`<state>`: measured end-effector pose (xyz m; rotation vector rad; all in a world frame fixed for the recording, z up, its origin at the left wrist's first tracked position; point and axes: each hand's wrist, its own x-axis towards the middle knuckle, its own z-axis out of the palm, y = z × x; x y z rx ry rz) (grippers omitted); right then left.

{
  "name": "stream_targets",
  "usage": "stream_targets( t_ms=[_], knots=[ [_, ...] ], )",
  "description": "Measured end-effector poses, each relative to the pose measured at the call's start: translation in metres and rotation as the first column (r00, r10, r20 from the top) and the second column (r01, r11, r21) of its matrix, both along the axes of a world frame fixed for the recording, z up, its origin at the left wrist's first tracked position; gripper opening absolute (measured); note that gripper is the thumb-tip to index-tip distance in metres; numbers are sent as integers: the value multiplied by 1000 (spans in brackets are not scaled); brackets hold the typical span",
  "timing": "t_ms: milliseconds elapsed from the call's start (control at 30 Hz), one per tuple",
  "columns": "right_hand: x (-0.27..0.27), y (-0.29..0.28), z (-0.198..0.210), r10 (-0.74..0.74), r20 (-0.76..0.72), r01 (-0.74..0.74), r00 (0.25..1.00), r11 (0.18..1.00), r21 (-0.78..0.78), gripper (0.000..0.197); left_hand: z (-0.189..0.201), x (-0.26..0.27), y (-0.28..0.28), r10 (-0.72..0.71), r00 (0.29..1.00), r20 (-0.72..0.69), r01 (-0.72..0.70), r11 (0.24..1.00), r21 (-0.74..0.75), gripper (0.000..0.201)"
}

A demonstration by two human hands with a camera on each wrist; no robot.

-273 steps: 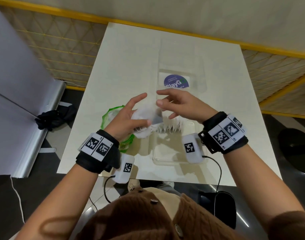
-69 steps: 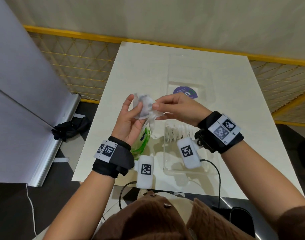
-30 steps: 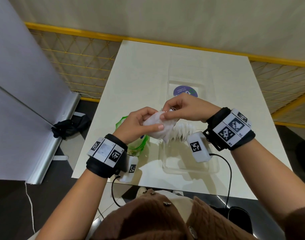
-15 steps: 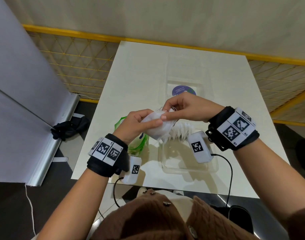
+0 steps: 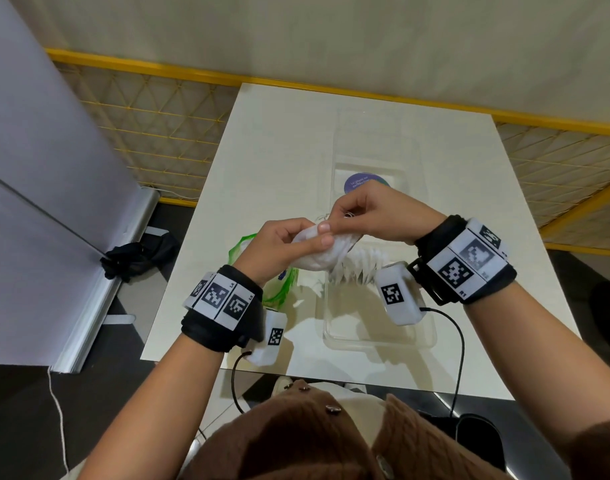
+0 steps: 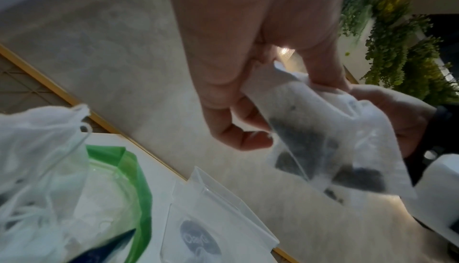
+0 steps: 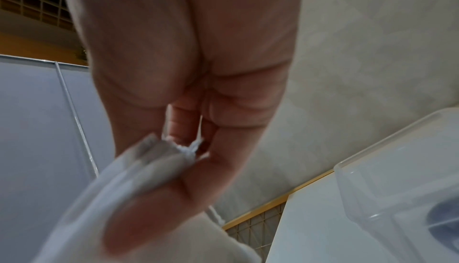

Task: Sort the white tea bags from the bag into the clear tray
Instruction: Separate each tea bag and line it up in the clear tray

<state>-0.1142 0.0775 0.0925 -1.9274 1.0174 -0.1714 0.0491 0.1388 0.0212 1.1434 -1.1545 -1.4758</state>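
Both hands meet above the near end of the table, over the far edge of the clear tray. Left hand grips a small bunch of white tea bags between thumb and curled fingers. Right hand pinches the top of the same bunch, apparently at the strings or the upper edge of one bag; the right wrist view is too blurred to say which. The left wrist view shows dark leaf through the thin paper.

A row of tea bags already stands on edge at the far end of the tray. The green-edged plastic bag lies just left of the tray, below the left wrist, with more tea bags and loose strings inside.

Risks, as judged from here:
- Strings look tangled; a pull on one bag could drag a second along, or tear the paper and spill leaf.
- The bunch hangs close over the standing row; a dropped bag or a low wrist camera could knock the row flat.
- The left grip is loose, so a bag could slip onto the table beside the tray.

Against the frame half a second back: little change. Hands stay in the same place over the tray, grips unchanged, the row and plastic bag unmoved.
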Motion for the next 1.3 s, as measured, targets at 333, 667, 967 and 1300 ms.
stream_targets(
  t_ms=[333, 667, 967, 1300],
  knots=[
    [-1, -4, 2, -38, 60, 37, 997, 999, 23, 28, -1, 3, -3, 0, 995, -100, 5, 999, 48, 33],
    [2, -7, 2, -85, 10, 84, 996, 996, 21, 29, -3, 0, -12, 51, 986, -161, -41, 997, 68, 23],
    [-7, -14, 2, -209, 133, 206, 969, 978, 43, 27, -2, -3, -8, -19, 961, -274, 63, 987, 151, 41],
    [-12, -6, 12, -186, 164, 199, 969, 978, -65, 13, -1, -15, -5, 14, 976, -216, 12, 993, 115, 55]
  ],
)
